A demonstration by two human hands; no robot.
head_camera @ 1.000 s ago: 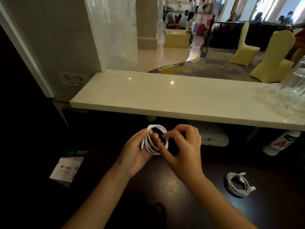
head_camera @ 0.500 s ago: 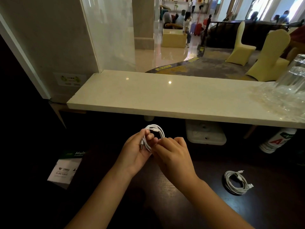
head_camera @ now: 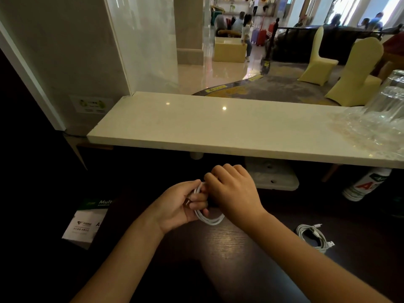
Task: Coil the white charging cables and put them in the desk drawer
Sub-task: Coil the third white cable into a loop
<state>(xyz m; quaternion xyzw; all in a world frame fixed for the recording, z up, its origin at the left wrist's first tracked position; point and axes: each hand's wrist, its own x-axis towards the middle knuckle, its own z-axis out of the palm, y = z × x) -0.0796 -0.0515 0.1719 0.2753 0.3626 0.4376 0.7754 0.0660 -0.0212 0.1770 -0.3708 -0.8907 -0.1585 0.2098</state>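
Gripping a white cable coil [head_camera: 208,217] in our left hand [head_camera: 177,204], right hand [head_camera: 231,191] fingers curling over it, above the dark desk [head_camera: 229,243], second coiled cable [head_camera: 313,237] lying apart rightward, pale counter edge [head_camera: 218,150] overhanging just beyond our knuckles.

The right hand [head_camera: 235,191] hides most of the held cable [head_camera: 209,219] (grip unclear).
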